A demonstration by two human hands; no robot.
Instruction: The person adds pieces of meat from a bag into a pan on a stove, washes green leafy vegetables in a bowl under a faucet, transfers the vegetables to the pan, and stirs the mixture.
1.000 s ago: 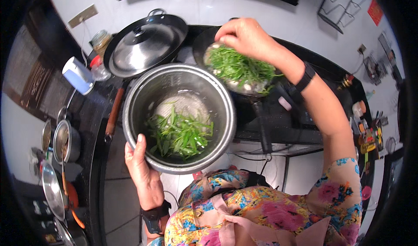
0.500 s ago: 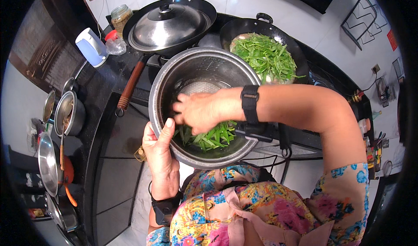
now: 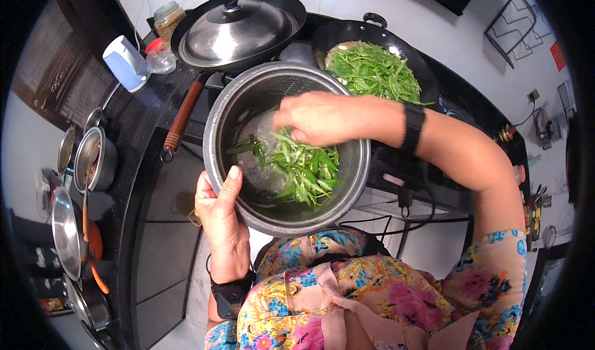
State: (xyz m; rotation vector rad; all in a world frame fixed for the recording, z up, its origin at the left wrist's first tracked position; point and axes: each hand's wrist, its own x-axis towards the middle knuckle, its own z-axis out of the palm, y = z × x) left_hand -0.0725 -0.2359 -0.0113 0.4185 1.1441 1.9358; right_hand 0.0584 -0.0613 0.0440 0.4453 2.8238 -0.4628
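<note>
A deep dark-grey cooking pot (image 3: 354, 179) with marks on its inner wall is held tilted in front of me. My left hand (image 3: 222, 209) grips its left rim, thumb over the edge and fingers outside. Inside the pot my right hand (image 3: 313, 118) reaches over the cut green leaves (image 3: 310, 171), its fingers curled down on the upper part of the heap. The fingertips are partly hidden and a little blurred. Beyond the pot stands a black wok (image 3: 328, 34) holding more cut greens (image 3: 377, 72), partly covered by my right forearm.
A second wok with a steel lid (image 3: 238, 35) sits at the back left, its wooden handle (image 3: 184, 118) pointing toward me. Beside it are a glass jar (image 3: 167, 20) and a blue-white kettle (image 3: 126, 64). Several pans, including a steel pan (image 3: 67, 232), line the left side.
My right hand has risen and shifted right inside the pot, uncovering more of the leaves and pot bottom. The pot has moved slightly left and up with my left hand still on its rim.
</note>
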